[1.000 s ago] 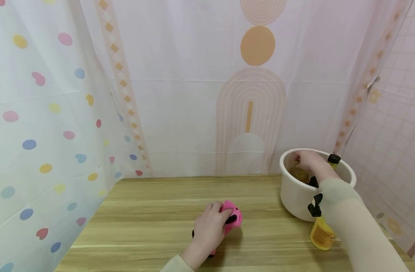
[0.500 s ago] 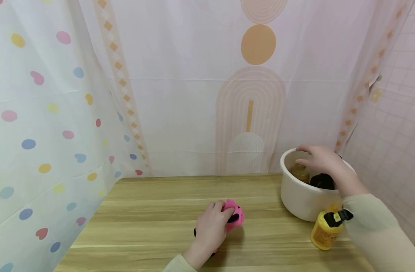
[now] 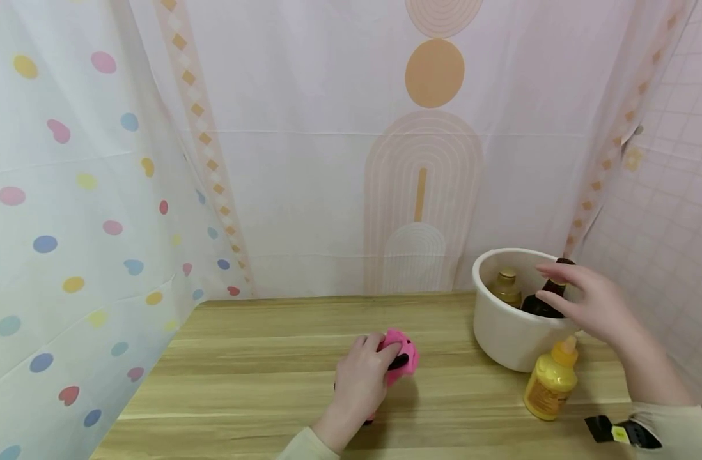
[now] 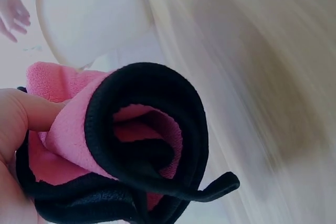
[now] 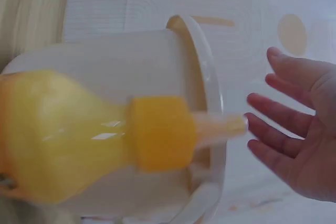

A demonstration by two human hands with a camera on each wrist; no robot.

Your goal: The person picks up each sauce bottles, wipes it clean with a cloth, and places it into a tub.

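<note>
My left hand (image 3: 359,383) grips a bunched pink cloth (image 3: 405,359) with black edging over the table. Up close in the left wrist view, the cloth (image 4: 79,124) is rolled into a loop, and a black cord end sticks out. At the right, my right hand (image 3: 598,306) hovers by the rim of a white bucket (image 3: 509,338), fingers spread and holding nothing. Inside the bucket stand a golden-brown bottle (image 3: 505,289) and a dark bottle (image 3: 541,305), partly hidden by the hand. A yellow squeeze bottle (image 3: 551,382) with an orange nozzle cap stands upright before the bucket.
The wood-grain table (image 3: 259,377) reaches back to a pale patterned curtain (image 3: 305,191). A dotted curtain (image 3: 98,255) hangs at the left, and a checked one (image 3: 667,243) at the right.
My right hand has come out of the bucket without anything and moved right and nearer, uncovering the bottles inside and the yellow squeeze bottle. My left hand, still on the cloth, has shifted slightly right.
</note>
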